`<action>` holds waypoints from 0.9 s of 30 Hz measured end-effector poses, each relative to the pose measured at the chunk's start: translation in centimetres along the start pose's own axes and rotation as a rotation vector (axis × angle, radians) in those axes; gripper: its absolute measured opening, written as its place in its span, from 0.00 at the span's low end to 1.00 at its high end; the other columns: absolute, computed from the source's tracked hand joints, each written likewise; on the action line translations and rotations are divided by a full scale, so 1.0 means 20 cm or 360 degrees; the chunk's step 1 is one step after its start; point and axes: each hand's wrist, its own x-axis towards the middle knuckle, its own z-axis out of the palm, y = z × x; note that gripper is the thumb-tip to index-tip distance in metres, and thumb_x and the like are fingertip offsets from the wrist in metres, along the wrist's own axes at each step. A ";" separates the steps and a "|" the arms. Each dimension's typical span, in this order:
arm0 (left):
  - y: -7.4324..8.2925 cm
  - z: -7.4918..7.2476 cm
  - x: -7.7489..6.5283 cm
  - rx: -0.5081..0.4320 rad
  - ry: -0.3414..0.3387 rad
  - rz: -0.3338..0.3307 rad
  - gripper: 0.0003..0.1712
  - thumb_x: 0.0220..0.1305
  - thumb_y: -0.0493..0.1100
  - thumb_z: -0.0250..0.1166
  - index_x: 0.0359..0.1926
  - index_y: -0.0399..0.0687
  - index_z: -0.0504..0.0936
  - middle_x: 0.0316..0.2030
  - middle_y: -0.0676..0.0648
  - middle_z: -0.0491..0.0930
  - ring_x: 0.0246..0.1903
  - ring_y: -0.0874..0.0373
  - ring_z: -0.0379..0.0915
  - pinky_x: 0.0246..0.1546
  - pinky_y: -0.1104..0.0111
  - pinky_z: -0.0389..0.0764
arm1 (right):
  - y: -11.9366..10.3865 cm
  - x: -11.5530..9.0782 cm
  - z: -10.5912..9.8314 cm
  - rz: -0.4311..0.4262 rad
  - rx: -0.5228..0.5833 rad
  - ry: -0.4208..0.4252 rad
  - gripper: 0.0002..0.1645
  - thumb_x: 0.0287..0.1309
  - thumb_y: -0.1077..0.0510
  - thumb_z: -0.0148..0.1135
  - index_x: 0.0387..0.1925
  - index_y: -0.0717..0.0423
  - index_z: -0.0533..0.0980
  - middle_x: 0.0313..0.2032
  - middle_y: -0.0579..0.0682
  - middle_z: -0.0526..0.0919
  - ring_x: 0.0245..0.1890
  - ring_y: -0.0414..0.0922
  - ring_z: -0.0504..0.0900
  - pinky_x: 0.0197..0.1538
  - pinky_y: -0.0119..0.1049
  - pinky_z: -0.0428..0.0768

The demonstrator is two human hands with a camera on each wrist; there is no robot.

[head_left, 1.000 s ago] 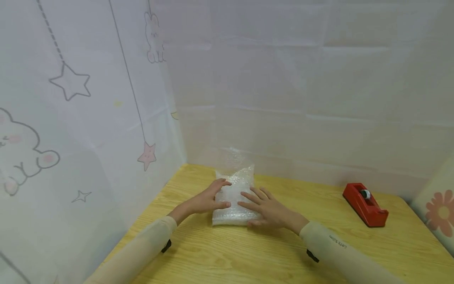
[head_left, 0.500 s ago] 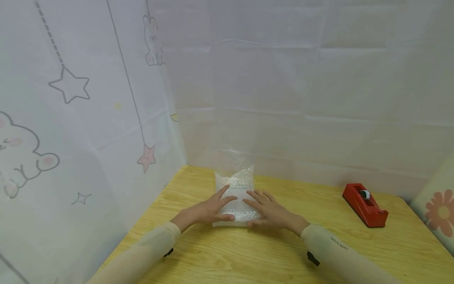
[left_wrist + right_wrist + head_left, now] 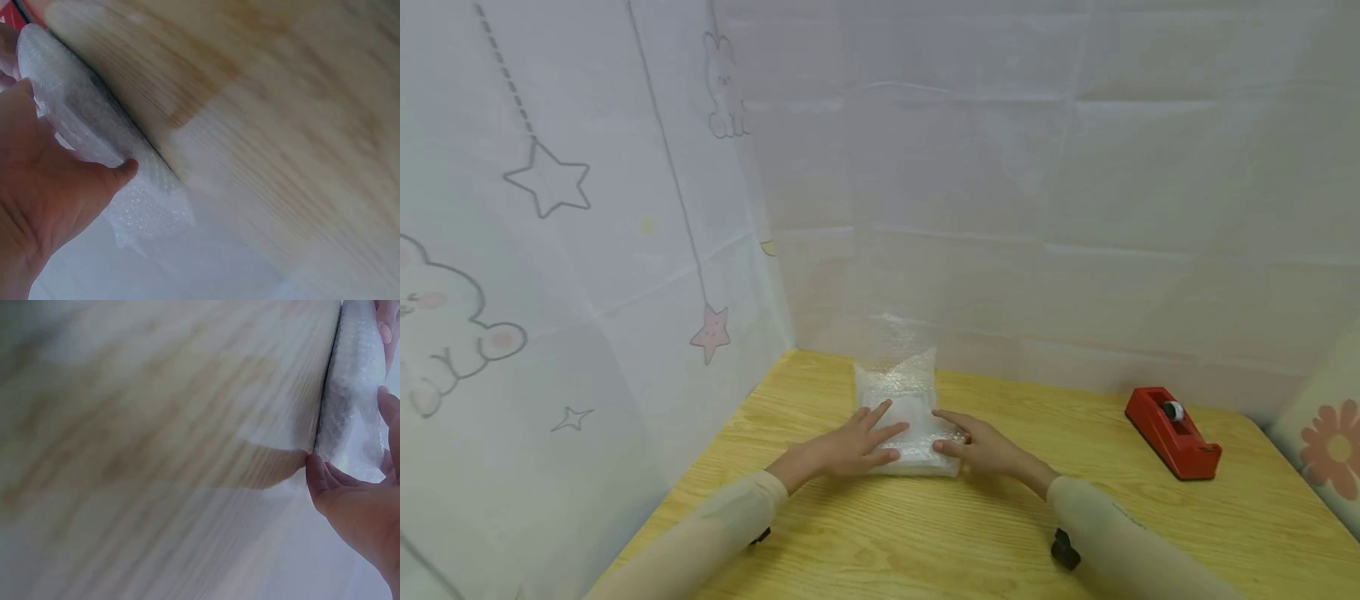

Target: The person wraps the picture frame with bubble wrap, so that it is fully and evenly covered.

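the parcel (image 3: 910, 407) sits toward the table's 11 o'clock edge, a flat, padded rectangle of clear bubble wrap, glossy and pimpled, with a smooth, milky patch in its middle; what lies inside cannot be told. at its 12 o'clock end the wrap rises in a loose, crinkled flap with a pointed corner.

the left hand (image 3: 854, 443) comes in from 8 o'clock, fingers apart and nearly straight on the wrap, thumb resting by the 6 o'clock edge. the right hand (image 3: 992, 451) is at 4 o'clock, clamped on the parcel's side: thumb on top, the other fingertips curled at the low edge, just by the table. pale, smooth sleeves (image 3: 722, 521) cover both forearms, a small black clip (image 3: 1064, 550) under the right one.

the table (image 3: 895, 542) is yellow wood with fine, wavy grain. well apart from the parcel, at 3 o'clock, stands a tape dispenser (image 3: 1172, 442), a red, wedge-like block with a small round roll (image 3: 1172, 410) in it. behind hangs a creased, pale sheet (image 3: 1000, 183); at 10 o'clock, line-drawn stars and a pink star (image 3: 711, 335).
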 end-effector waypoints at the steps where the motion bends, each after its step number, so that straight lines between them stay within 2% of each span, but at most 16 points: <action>1: 0.01 0.01 0.00 0.0013 -0.0015 -0.0021 0.39 0.78 0.70 0.36 0.82 0.64 0.50 0.80 0.39 0.32 0.73 0.25 0.34 0.66 0.34 0.52 | 0.00 0.00 0.00 0.0007 0.0004 0.0005 0.40 0.72 0.42 0.61 0.76 0.53 0.63 0.73 0.56 0.65 0.69 0.58 0.65 0.62 0.61 0.71; 6: 0.02 0.03 0.02 0.0113 -0.0027 -0.0091 0.39 0.77 0.72 0.31 0.82 0.66 0.50 0.81 0.42 0.33 0.76 0.34 0.28 0.65 0.29 0.42 | 0.01 0.01 0.02 0.0066 0.0054 0.0060 0.35 0.70 0.44 0.64 0.72 0.55 0.70 0.70 0.58 0.69 0.67 0.60 0.69 0.61 0.60 0.72; 9: 0.02 0.03 0.04 0.0170 -0.0015 -0.0046 0.39 0.79 0.69 0.30 0.82 0.61 0.51 0.80 0.41 0.35 0.77 0.36 0.27 0.68 0.33 0.38 | 0.02 0.03 0.03 0.0131 0.0119 0.0105 0.34 0.67 0.44 0.67 0.69 0.53 0.74 0.69 0.57 0.71 0.62 0.57 0.73 0.57 0.55 0.76; 14: 0.01 0.03 0.06 0.0173 -0.0017 0.0024 0.40 0.80 0.68 0.27 0.82 0.56 0.50 0.80 0.39 0.37 0.77 0.36 0.29 0.72 0.43 0.38 | 0.03 0.05 0.03 0.0214 0.0256 0.0123 0.34 0.63 0.46 0.71 0.67 0.52 0.76 0.68 0.55 0.72 0.48 0.50 0.78 0.44 0.44 0.79; 17: 0.01 0.04 0.07 0.0158 -0.0013 0.0033 0.41 0.78 0.70 0.26 0.83 0.58 0.47 0.80 0.40 0.38 0.77 0.37 0.31 0.72 0.44 0.38 | 0.03 0.05 0.03 0.0220 0.0298 0.0119 0.34 0.63 0.47 0.72 0.67 0.54 0.76 0.68 0.55 0.72 0.45 0.49 0.78 0.40 0.43 0.79; 21: 0.00 0.07 0.09 0.0183 0.0018 0.0048 0.40 0.77 0.71 0.26 0.83 0.63 0.44 0.81 0.44 0.40 0.77 0.38 0.34 0.72 0.42 0.41 | 0.02 0.05 0.03 0.0209 0.0284 0.0118 0.32 0.65 0.49 0.71 0.67 0.55 0.76 0.68 0.57 0.72 0.49 0.48 0.77 0.43 0.42 0.79; 27: 0.01 0.06 0.11 0.0289 0.0012 0.0077 0.38 0.77 0.71 0.23 0.82 0.69 0.44 0.80 0.54 0.41 0.77 0.39 0.37 0.71 0.40 0.43 | 0.01 0.03 0.02 0.0228 0.0346 0.0080 0.32 0.67 0.50 0.69 0.68 0.57 0.75 0.69 0.60 0.69 0.40 0.47 0.78 0.38 0.42 0.80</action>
